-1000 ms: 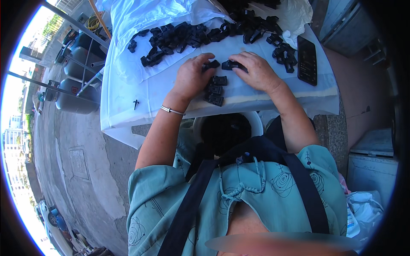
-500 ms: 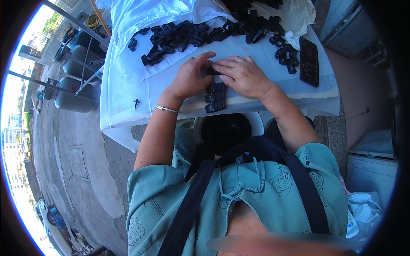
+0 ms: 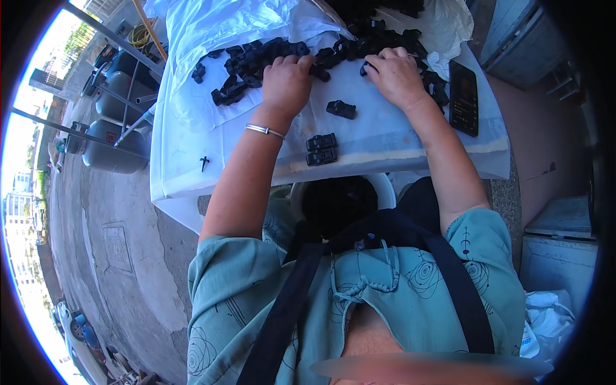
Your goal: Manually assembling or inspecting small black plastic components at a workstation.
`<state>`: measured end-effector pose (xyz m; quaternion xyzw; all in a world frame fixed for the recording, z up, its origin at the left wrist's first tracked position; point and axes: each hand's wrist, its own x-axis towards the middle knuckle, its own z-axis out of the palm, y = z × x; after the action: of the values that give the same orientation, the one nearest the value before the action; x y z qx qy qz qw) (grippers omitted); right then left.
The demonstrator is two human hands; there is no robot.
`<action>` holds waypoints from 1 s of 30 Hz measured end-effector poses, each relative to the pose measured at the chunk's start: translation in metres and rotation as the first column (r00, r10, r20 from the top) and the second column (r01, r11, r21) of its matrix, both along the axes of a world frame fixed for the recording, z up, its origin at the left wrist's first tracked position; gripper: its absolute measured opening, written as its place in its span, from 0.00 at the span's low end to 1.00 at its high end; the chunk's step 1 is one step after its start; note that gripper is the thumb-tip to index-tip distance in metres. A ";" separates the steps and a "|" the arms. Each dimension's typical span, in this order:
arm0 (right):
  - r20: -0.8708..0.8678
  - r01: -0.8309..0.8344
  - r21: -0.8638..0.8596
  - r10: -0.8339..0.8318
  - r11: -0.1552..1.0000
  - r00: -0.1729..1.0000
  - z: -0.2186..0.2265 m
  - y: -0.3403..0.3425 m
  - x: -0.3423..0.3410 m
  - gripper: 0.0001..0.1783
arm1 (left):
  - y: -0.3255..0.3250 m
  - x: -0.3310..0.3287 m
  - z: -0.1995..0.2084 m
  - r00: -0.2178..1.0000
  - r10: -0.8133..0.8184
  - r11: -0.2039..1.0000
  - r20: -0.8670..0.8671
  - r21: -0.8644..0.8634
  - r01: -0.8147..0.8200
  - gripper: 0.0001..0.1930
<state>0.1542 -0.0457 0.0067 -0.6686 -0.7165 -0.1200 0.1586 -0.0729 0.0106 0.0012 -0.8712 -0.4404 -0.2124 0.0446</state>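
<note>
Left hand (image 3: pixel 287 85) now at heaped black parts (image 3: pixel 247 63)

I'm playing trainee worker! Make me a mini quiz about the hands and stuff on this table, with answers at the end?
1. Which hand is nearer the phone?
2. True or false: the bracelet circles the person's left arm.
3. Pick one: how many black pieces sit close together by the near edge of the table? A: one. B: two. C: five.

Key: 1. Right hand. 2. True. 3. B.
</note>
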 end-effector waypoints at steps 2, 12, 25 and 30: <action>0.001 0.010 -0.052 -0.010 0.999 1.000 0.005 -0.012 -0.011 0.15 | -0.014 -0.008 -0.006 0.996 -0.074 0.995 0.053 0.069 0.070 0.16; -0.121 -0.259 0.208 0.288 0.943 0.950 -0.008 -0.043 -0.032 0.11 | -0.052 -0.034 -0.008 0.955 -0.166 0.981 0.245 -0.057 0.185 0.18; -0.497 -0.336 0.091 0.335 0.938 0.800 -0.002 -0.062 -0.037 0.15 | -0.026 -0.038 0.007 0.865 -0.453 0.869 0.218 -0.110 0.483 0.19; -0.496 -0.311 0.204 0.372 0.928 0.784 -0.012 -0.054 -0.043 0.18 | -0.043 -0.023 0.003 0.919 -0.241 0.858 0.311 -0.374 0.352 0.14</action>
<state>0.1116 -0.1001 -0.0053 -0.5246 -0.7467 0.0586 0.4047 -0.0961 -0.0325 0.0041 -0.8832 -0.3373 -0.2257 -0.2350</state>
